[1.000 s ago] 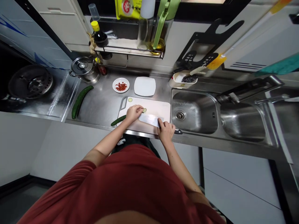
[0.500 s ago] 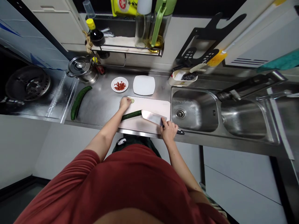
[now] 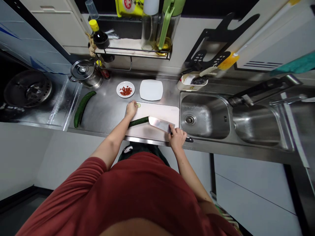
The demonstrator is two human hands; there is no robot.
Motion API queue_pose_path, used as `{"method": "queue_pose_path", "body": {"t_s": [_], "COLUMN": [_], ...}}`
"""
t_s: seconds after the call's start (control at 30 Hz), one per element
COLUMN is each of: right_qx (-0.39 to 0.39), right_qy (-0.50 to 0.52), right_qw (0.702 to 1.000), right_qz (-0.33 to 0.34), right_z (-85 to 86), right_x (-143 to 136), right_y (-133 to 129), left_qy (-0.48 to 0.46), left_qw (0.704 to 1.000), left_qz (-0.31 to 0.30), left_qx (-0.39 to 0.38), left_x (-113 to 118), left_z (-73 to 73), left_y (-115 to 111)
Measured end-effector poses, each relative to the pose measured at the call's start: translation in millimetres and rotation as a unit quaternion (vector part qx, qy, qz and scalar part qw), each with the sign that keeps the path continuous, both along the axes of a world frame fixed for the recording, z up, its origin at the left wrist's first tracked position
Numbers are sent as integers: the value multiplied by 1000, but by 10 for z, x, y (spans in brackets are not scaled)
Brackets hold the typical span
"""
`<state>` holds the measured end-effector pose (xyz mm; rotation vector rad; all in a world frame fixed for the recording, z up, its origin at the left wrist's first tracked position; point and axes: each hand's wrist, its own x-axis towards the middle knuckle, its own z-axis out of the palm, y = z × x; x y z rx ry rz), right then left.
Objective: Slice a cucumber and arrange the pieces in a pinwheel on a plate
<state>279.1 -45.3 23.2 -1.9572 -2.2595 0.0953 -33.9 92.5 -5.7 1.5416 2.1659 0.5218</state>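
My right hand [image 3: 177, 136] is wrapped around the handle of a kitchen knife [image 3: 159, 123], whose broad blade lies low over the cutting board [image 3: 157, 109]. Touching the blade's tip is the end of a dark green cucumber [image 3: 139, 122] on the board. My left hand [image 3: 131, 108] is at the board's far left corner, fingers closed by a pale green cucumber slice [image 3: 138, 105]. Whether the fingertips pinch the slice or another piece cannot be made out. My left wrist passes beside the cucumber's left end.
Behind the board are a white plate [image 3: 151, 90] and a small dish [image 3: 118, 89] of chopped red pieces. A second cucumber [image 3: 82, 108] and a lidded pot [image 3: 86, 73] stand left. The sink [image 3: 206, 114] borders the board's right side. A rack [image 3: 133, 52] of bottles hangs above.
My left hand has shifted very slightly at the board's far left corner, by the slice. The knife and my right hand stay nearly in place.
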Motion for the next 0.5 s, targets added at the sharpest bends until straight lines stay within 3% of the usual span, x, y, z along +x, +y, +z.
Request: {"method": "queue_pose_path", "body": {"t_s": [0.23,0.5], "right_qx": [-9,-12], "right_qy": [8,16], "right_qw": [1000,1000], "right_qz": [-6,-9], "right_z": [8,-6], "right_x": [-13,-28], "right_y": [-6,5], "left_qy": [19,24], "left_qw": [999,999], "left_qz": [-12,-23], "left_qx": [25,22], "left_x": [-13,-2], "left_z": [-74,-51], "left_y": [-69,-84]}}
